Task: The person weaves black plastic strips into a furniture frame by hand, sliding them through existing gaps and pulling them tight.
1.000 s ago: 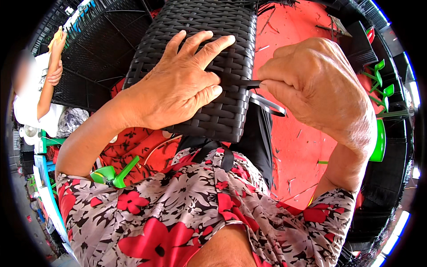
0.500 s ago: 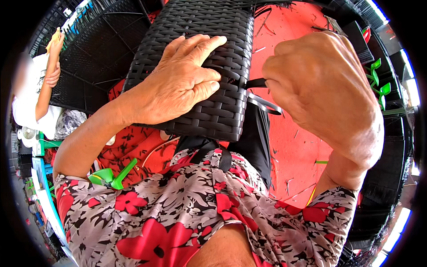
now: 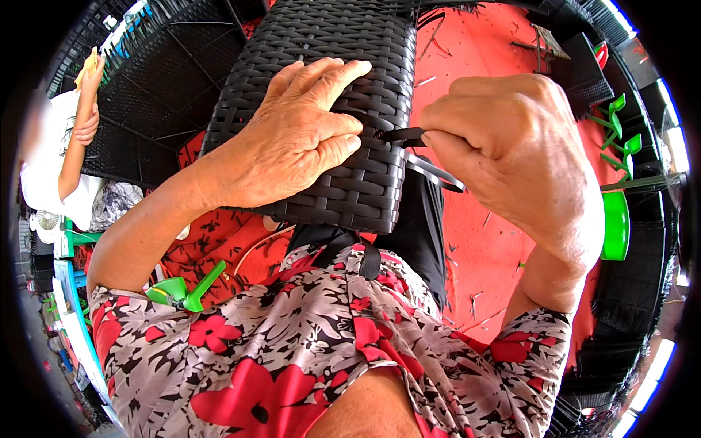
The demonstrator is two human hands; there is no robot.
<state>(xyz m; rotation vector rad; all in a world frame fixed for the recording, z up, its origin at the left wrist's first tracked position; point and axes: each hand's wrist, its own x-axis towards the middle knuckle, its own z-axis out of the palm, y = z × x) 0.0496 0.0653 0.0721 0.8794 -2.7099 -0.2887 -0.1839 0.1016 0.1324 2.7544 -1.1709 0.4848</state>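
Right fingers point(image 3: 447, 118) pinch a flat black strip point(image 3: 405, 135); left fingers point(image 3: 332, 84) lie spread, gripping nothing, on glossy woven wicker point(image 3: 321, 33).

A thick black wicker panel point(image 3: 328, 36), tightly woven from glossy flat bands, fills the upper middle of the frame, running off the top edge and leaning slightly right, its right side rounding downward. Just right of centre, 1 flat black strip point(image 3: 401, 135) crosses the panel's right edge, its inner end at a small dark gap in the weave, its outer end pinched. Below it, 1 narrow loop point(image 3: 458, 187) curls out, shiny grey where lit.
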